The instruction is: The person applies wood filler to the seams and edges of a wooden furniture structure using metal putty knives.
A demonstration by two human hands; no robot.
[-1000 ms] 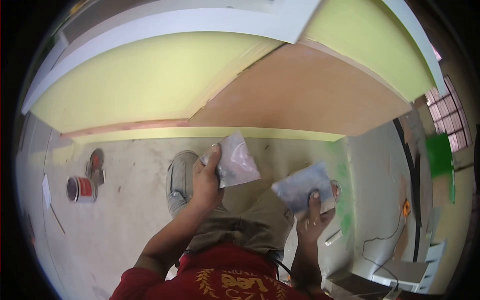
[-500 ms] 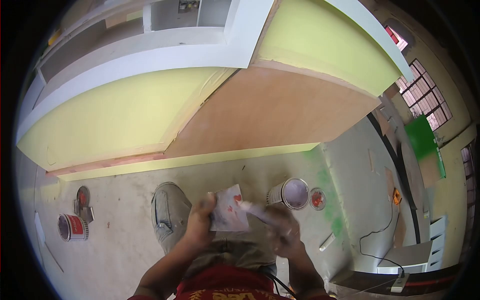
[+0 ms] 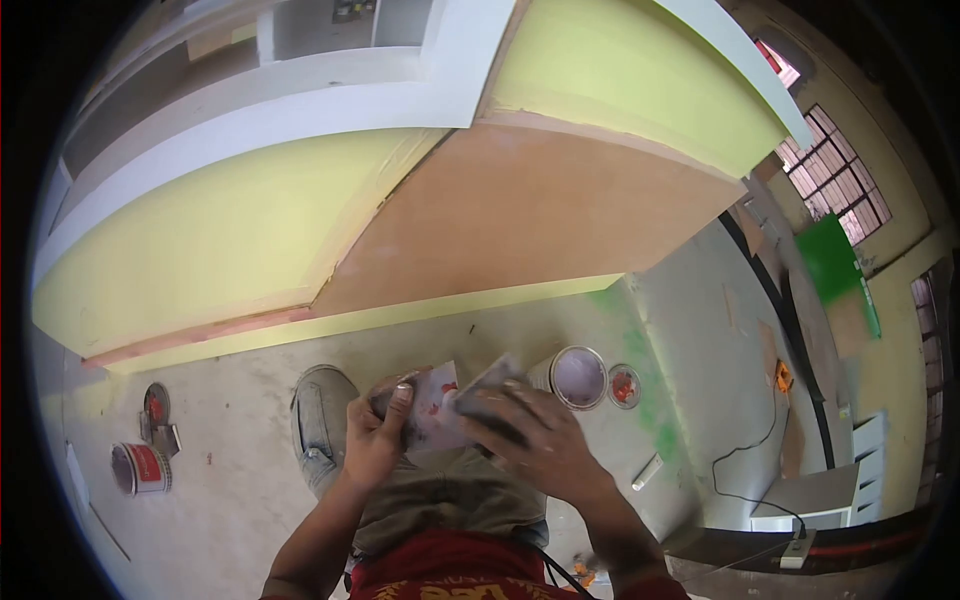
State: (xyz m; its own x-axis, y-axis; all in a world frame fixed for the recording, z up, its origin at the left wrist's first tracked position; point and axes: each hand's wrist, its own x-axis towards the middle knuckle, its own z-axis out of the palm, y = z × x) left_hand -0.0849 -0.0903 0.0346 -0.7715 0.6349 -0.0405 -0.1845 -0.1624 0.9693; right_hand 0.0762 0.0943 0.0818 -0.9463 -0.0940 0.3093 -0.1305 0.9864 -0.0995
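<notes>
My left hand (image 3: 380,432) grips a flat square plate (image 3: 432,405) smeared with pale putty and a few red spots, its thumb on top. My right hand (image 3: 535,435) is closed round a flat spreader (image 3: 490,385), whose face is turned toward the plate's right edge. Both are held above my lap. Just beyond my right hand stands an open can of lilac-grey paste (image 3: 579,377), with a round lid bearing red paste (image 3: 623,385) beside it.
A counter with yellow panels (image 3: 220,230) and a brown panel (image 3: 520,220) spans the front. On the left floor sit a can with a red label (image 3: 141,468) and a lid (image 3: 156,402). A cable (image 3: 716,478) lies at the right.
The spreader has turned from slanting edge-on to showing its broad face beside the plate. My hands have shifted slightly left, and the whole view has shifted a little.
</notes>
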